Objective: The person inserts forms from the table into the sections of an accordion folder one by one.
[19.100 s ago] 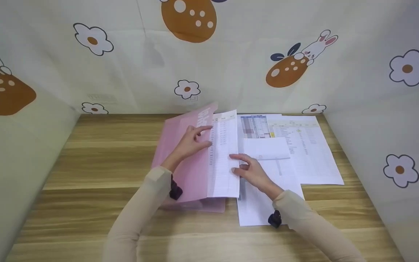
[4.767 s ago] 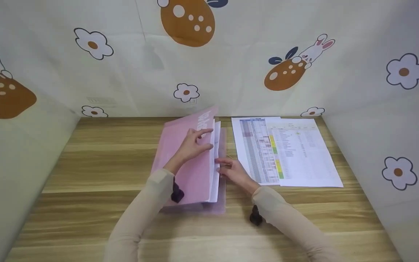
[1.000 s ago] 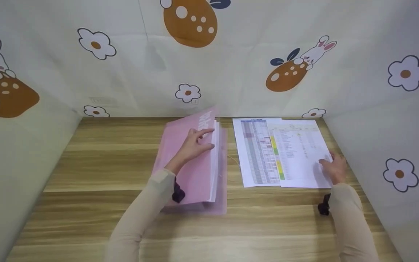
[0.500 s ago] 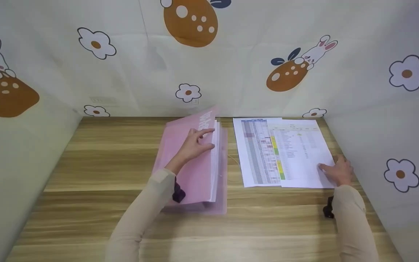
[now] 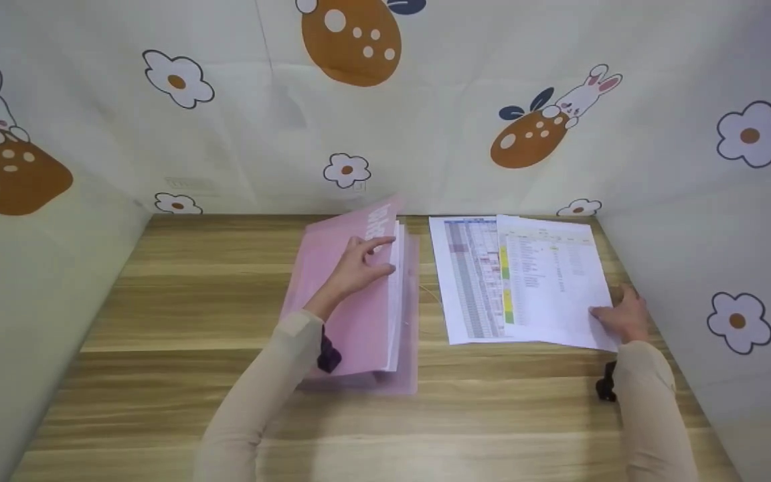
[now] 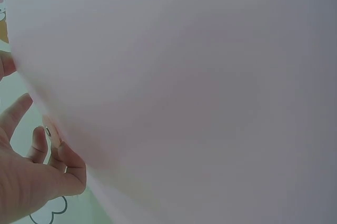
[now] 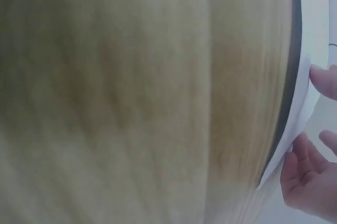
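Observation:
A pink folder [image 5: 352, 314] lies mid-table with its cover raised. My left hand [image 5: 357, 266] holds the cover near its right edge, fingertips at the rim. The cover [image 6: 210, 87] fills the left wrist view, with that hand's curled fingers [image 6: 37, 171] at the lower left. White sheets [image 5: 395, 301] sit inside the folder. To the right lie two printed sheets. The top sheet [image 5: 553, 281] overlaps a grey-table sheet [image 5: 469, 281]. My right hand [image 5: 618, 316] pinches the top sheet's near right corner, which is slightly lifted. In the right wrist view, its fingers [image 7: 305, 179] are at the sheet edge [image 7: 297, 113].
The wooden table [image 5: 191, 288] is walled at the back and both sides by patterned cloth panels [image 5: 425, 120]. The right panel [image 5: 713, 268] stands close to my right hand. Bare wood lies left of the folder and along the near edge.
My right hand has taken the top sheet's near right corner and raised it, so the sheet now sits slightly skewed. The left hand and folder cover have not moved.

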{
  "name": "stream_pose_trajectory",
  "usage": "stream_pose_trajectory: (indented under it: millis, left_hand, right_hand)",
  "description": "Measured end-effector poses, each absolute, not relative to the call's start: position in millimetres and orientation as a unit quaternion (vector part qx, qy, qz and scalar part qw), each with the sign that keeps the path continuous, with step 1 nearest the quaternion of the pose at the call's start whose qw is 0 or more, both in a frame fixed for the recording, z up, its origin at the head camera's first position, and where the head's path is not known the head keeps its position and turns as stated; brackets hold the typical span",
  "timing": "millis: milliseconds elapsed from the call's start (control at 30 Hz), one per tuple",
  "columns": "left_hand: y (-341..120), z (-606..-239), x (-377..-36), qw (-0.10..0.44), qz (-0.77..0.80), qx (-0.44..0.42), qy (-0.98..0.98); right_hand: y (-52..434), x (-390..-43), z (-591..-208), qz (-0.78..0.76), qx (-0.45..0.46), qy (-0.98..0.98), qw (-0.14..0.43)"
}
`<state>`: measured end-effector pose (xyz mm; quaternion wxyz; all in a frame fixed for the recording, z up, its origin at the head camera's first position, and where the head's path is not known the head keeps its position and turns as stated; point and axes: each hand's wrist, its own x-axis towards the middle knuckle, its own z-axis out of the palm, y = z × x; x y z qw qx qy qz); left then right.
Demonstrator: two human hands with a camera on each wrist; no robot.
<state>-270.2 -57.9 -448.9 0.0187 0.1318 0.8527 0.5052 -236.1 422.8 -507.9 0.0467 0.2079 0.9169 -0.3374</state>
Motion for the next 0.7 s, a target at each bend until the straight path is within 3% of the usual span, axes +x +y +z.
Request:
stream_pose_trajectory:
  millis: [400,700]
  left_hand:
    - [-58.2,-448.1,-270.6,0.011,0.504,0.138,0.852]
    - [-58.3,-448.2,-270.1,0.019,0.506,0.135,0.851]
  right_hand:
    - [423.2,-235.5,-509.0,-0.345,0.092,0.933,0.044]
    - [423.9,-235.0,-503.5,-0.395,0.078,0.910,0.101]
